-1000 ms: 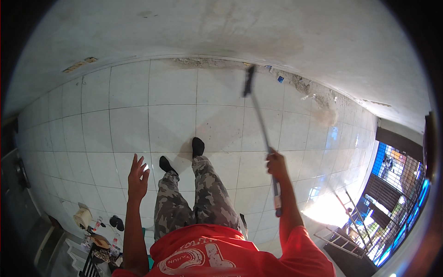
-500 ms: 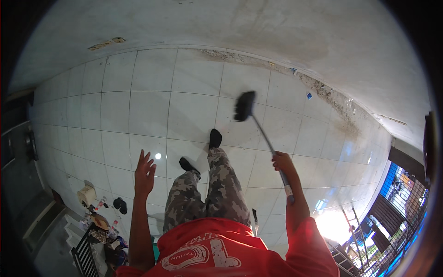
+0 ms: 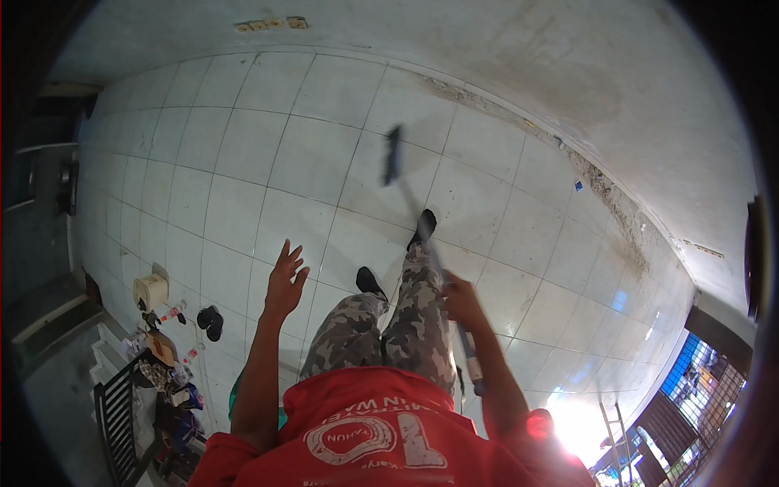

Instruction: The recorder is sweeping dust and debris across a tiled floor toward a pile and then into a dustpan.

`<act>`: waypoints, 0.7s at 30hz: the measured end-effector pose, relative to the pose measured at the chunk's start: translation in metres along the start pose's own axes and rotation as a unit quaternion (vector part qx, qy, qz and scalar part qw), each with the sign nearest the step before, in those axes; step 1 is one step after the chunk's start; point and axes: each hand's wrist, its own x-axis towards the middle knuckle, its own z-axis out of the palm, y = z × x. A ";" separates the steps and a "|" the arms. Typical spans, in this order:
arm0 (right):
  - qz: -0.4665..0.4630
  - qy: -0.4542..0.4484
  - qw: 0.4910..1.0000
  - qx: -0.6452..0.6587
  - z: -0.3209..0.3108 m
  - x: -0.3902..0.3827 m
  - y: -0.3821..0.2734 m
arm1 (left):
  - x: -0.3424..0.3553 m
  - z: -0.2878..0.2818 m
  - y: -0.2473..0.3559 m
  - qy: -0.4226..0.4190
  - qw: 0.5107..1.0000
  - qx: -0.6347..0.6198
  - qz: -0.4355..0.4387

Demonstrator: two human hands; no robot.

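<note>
My right hand is wrapped round the grey handle of a broom. The dark bristled head is blurred and sits over the white tiles ahead of my feet; whether it touches them I cannot tell. The lower end of the handle runs back beneath my right forearm. My left hand hangs free over the floor to the left, its fingers apart and nothing in them. Between the two hands are my legs in camouflage trousers, with dark footwear on my feet.
A band of brown dust and debris lies along the wall's foot, with a small blue scrap beside it. At left are dark sandals, a cream container, bottles and a black slatted rack. A ladder stands by the bright grilled opening.
The broom and my right hand have swung to the left, bringing the handle across my right foot. My left hand has shifted slightly right, still open. The whole view has turned a little.
</note>
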 end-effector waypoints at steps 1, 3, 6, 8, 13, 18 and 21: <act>0.004 -0.066 0.997 0.033 0.028 0.014 0.017 | -0.011 -0.004 -0.013 0.001 1.000 -0.003 0.002; -0.135 -0.140 0.981 -0.018 0.089 0.058 0.051 | -0.034 -0.006 -0.035 0.009 1.000 -0.012 -0.017; 0.023 -0.175 0.965 0.194 0.167 0.090 0.060 | -0.071 -0.022 -0.066 0.004 0.999 0.018 -0.040; 0.048 -0.191 0.960 0.201 0.173 0.106 0.092 | -0.078 -0.025 -0.074 -0.003 0.999 0.038 -0.025; 0.098 -0.074 0.989 -0.084 -0.013 0.020 0.151 | -0.113 -0.050 -0.097 0.040 0.993 0.089 -0.061; 0.100 0.206 0.949 -0.214 -0.126 0.010 0.172 | -0.061 -0.014 -0.068 0.010 1.000 0.001 0.000; 0.128 0.372 0.874 -0.285 -0.117 0.020 0.157 | -0.026 0.011 -0.032 -0.027 0.998 -0.005 0.055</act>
